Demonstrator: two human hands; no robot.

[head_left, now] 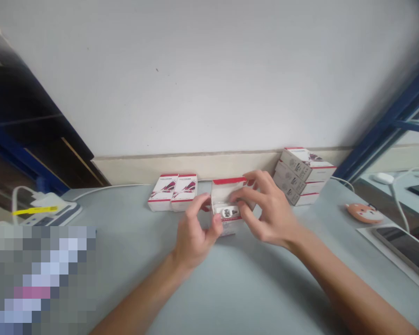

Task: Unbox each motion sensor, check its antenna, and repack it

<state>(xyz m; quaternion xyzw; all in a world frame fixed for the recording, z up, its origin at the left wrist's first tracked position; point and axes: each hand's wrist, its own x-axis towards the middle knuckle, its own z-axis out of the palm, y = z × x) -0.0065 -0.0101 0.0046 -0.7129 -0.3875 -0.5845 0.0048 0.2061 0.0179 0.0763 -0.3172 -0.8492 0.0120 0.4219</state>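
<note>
Small white-and-red box [228, 201] stands on the grey table [230, 288] near the wall, top flap raised, a white part [228, 213] showing inside. I judge the box is being opened; the part needs a gentle pull. The left hand [195, 232] pinches the box's left side, and the right hand [268, 209] grips its right side and flap, both forearms stretched forward.

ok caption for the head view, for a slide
Left hand and right hand hold an open red-and-white box at a grey table.

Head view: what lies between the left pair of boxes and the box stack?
The open box, held by left hand and right hand; head view shows it.
</note>
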